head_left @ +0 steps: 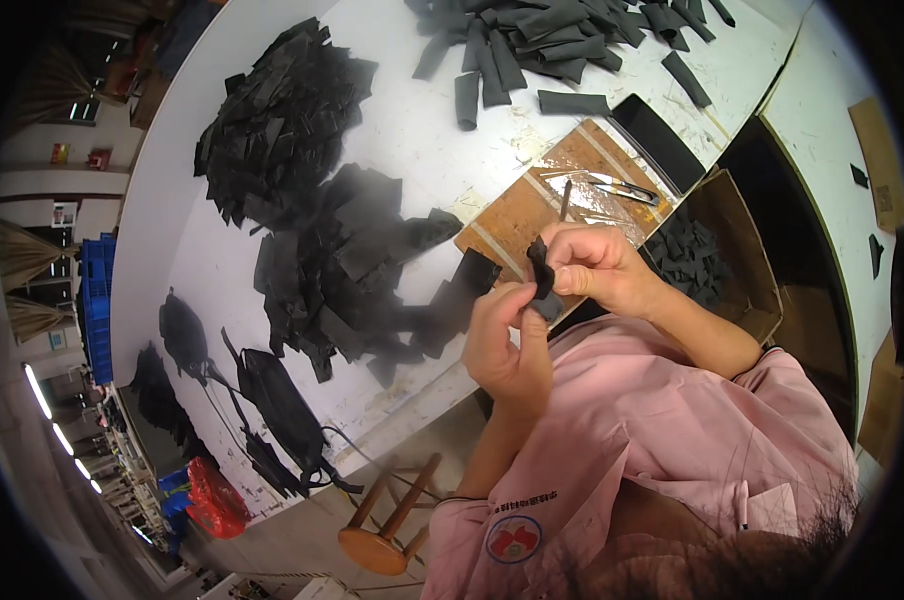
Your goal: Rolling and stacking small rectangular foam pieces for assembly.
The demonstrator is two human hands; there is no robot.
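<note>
A small piece of black fabric [541, 268] is pinched between my two hands, folded or curled at its upper end. My left hand [509, 345] grips it from below with thumb and fingertips. On the other side, the thumb and bent fingers of my right hand [604, 268] close on it. Just left of my fingers, a flat black piece [467, 283] lies at the edge of a loose heap of similar pieces [337, 265]. Beyond my right hand is a brown board [502, 222] with pale strips, carrying a utility knife [627, 190] and a thin dark pointed tool [567, 200].
A taller pile of black pieces [277, 130] stands farther back. Rolled dark tubes [547, 40] lie at the far edge. A dark flat-screen device [658, 143] borders the board. Right of me, a cardboard box [740, 215] holds small dark pieces. Black bags [277, 395] and a wooden stool [372, 548] are left.
</note>
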